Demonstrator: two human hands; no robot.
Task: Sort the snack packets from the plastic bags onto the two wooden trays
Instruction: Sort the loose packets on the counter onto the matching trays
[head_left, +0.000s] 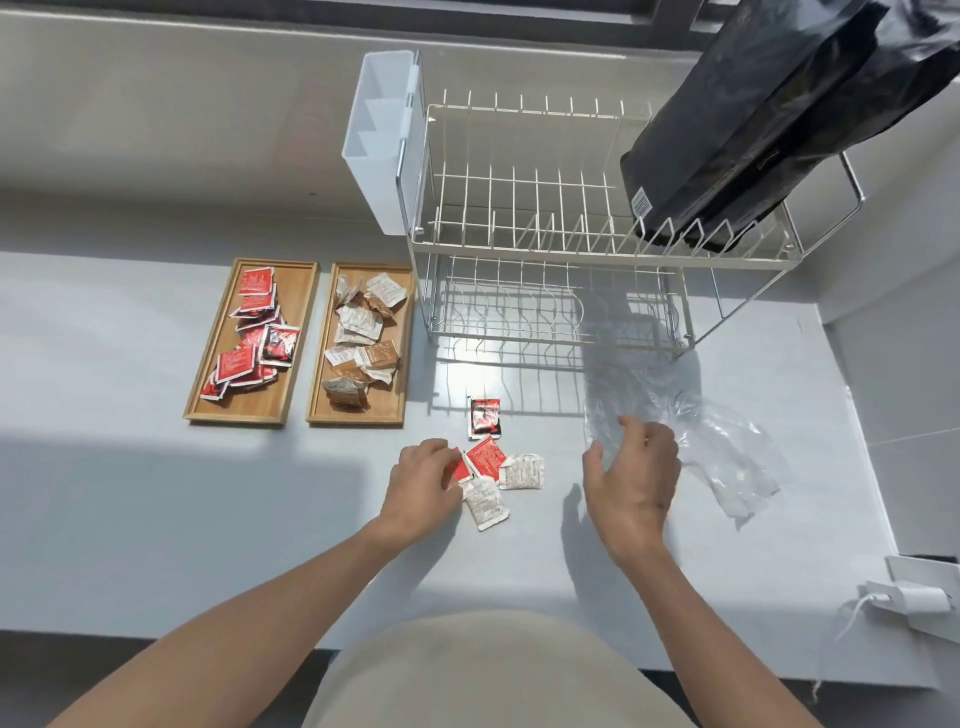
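Note:
Two wooden trays lie side by side on the white counter. The left tray (208, 358) holds several red packets (236, 364); the right tray (319, 364) holds several beige and white packets (358, 325). A small pile of loose packets lies in front of me: red ones (485, 457), a dark red one (485, 418) and two white ones (522, 472). My left hand (421, 486) pinches a red packet (461, 470) at the pile's left edge. My right hand (631, 475) hovers with fingers spread over the edge of a clear plastic bag (727, 457), which looks empty.
A two-tier wire dish rack (545, 244) stands behind the pile, with a white cutlery holder (382, 140) on its left side. A large black bag (769, 119) rests on the rack's upper right. A white device with a cord (914, 597) sits at the counter's right front.

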